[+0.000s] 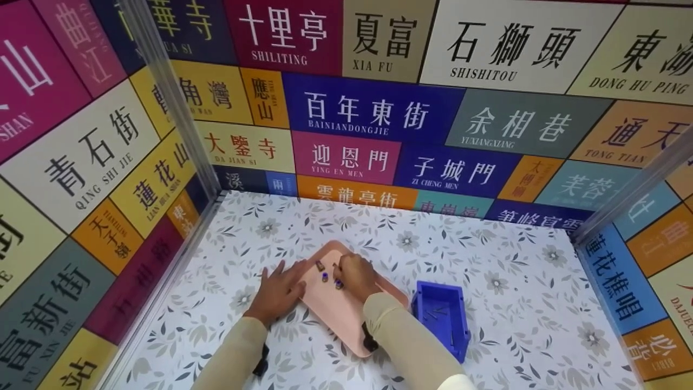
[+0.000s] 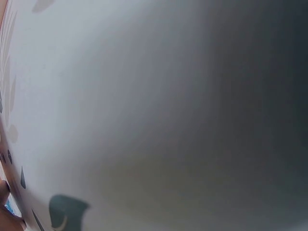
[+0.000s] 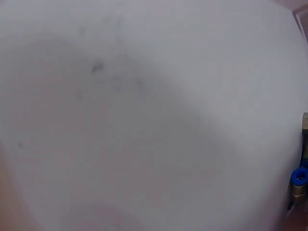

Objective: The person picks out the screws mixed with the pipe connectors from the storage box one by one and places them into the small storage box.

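Note:
A pink tray (image 1: 335,317) lies on the table with several small brass fittings with blue collars (image 1: 325,277) near its far end. My right hand (image 1: 357,276) reaches into the tray, fingers bent down right at the fittings; I cannot tell whether a fitting is between the fingertips. In the right wrist view, a blue-collared brass fitting (image 3: 299,178) shows at the right edge, and the pale tray surface (image 3: 144,144) fills the rest, blurred. My left hand (image 1: 279,292) rests at the tray's left edge with its fingers spread.
A blue bin (image 1: 441,319) with a few thin pieces inside stands right of the tray, close to my right forearm. White floral cloth (image 1: 498,314) covers the table. Panels with printed signs (image 1: 373,111) enclose the back and sides.

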Demonstrator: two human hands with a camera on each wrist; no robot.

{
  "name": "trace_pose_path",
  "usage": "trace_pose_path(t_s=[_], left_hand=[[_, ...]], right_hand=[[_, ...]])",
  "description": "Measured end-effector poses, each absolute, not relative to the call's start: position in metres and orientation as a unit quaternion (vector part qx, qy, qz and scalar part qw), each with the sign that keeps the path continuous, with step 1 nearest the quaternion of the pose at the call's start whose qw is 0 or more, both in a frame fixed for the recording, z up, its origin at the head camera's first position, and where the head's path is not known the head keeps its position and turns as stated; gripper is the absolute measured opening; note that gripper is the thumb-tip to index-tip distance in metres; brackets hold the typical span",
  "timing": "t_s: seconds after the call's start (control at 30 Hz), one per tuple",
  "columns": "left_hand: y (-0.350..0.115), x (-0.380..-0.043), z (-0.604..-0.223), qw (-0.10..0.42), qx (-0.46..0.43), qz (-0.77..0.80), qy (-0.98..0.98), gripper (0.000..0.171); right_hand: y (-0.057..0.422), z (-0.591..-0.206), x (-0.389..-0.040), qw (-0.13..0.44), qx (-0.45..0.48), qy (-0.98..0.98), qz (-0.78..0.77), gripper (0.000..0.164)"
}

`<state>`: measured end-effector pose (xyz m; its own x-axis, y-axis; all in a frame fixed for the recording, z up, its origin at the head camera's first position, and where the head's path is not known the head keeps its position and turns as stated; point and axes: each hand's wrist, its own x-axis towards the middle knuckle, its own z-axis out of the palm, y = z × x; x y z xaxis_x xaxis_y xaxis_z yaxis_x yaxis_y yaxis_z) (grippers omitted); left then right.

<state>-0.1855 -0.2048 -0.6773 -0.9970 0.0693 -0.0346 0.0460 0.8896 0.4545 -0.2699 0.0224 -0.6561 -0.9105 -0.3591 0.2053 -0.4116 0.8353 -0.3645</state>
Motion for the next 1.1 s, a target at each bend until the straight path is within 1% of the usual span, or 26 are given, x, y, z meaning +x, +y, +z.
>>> trace_pose_path(t_s=[0.07, 0.17, 0.3, 0.53, 0.77, 0.97, 1.1], left_hand=[[-0.2042, -0.1863, -0.6771, 0.025, 0.028, 0.236, 0.971, 0.060], [-0.2033, -0.1864, -0.6776, 0.026, 0.025, 0.238, 0.971, 0.059], [-0.2029, -0.1856, -0.6778, 0.030, 0.024, 0.235, 0.971, 0.059], [-0.2031, -0.1851, -0.6732, 0.039, 0.025, 0.230, 0.972, 0.060], [-0.2020, -0.1858, -0.6705, 0.044, 0.024, 0.217, 0.975, 0.061], [-0.2017, -0.1866, -0.6718, 0.049, 0.018, 0.219, 0.974, 0.061], [-0.2024, -0.1872, -0.6728, 0.045, 0.020, 0.221, 0.974, 0.061]], right_hand=[[0.0239, -0.6550, -0.2693, 0.047, 0.201, -0.954, 0.217, 0.033], [0.0252, -0.6549, -0.2676, 0.037, 0.202, -0.951, 0.229, 0.031], [0.0259, -0.6547, -0.2657, 0.040, 0.208, -0.950, 0.227, 0.030], [0.0275, -0.6501, -0.2647, 0.033, 0.216, -0.945, 0.245, 0.018], [0.0309, -0.6500, -0.2667, 0.012, 0.229, -0.937, 0.262, 0.029], [0.0312, -0.6487, -0.2663, -0.005, 0.222, -0.935, 0.277, 0.022], [0.0306, -0.6470, -0.2656, -0.010, 0.218, -0.936, 0.278, 0.022]])
